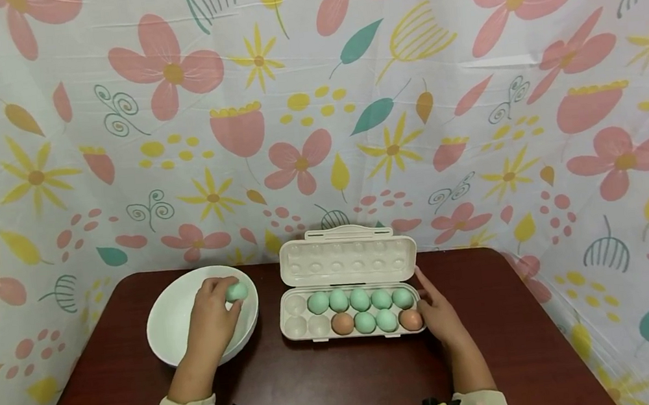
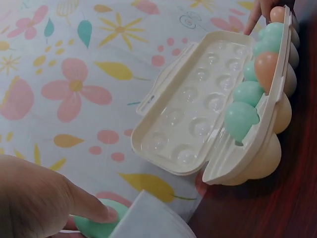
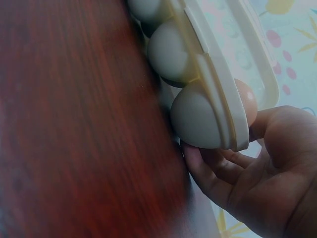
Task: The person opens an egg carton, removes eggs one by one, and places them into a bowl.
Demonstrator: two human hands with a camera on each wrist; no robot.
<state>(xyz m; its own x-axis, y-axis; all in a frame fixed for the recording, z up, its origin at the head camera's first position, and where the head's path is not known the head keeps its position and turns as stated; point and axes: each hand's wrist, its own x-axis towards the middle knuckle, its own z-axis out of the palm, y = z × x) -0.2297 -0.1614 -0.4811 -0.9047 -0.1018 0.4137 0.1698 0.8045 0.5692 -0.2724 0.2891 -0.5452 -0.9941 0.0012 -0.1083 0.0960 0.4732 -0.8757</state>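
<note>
My left hand (image 1: 213, 314) pinches a pale green egg (image 1: 237, 292) between thumb and fingers, over the right side of a white bowl (image 1: 164, 335). In the left wrist view the egg (image 2: 96, 223) shows beside the bowl's rim (image 2: 153, 218). To the right lies an open cream egg carton (image 1: 328, 339), its dimpled lid (image 1: 349, 262) tipped back. Several green eggs (image 1: 360, 300) and two brown eggs (image 1: 343, 323) sit in it; three cups at its left end are empty. My right hand (image 1: 442, 315) holds the carton's right end, fingers against the end cup (image 3: 198, 116).
A dark reddish-brown table (image 1: 342, 390) bears the bowl and carton. Right behind it hangs a white cloth (image 1: 314, 99) printed with flowers and leaves. The carton's lid stands close to this cloth.
</note>
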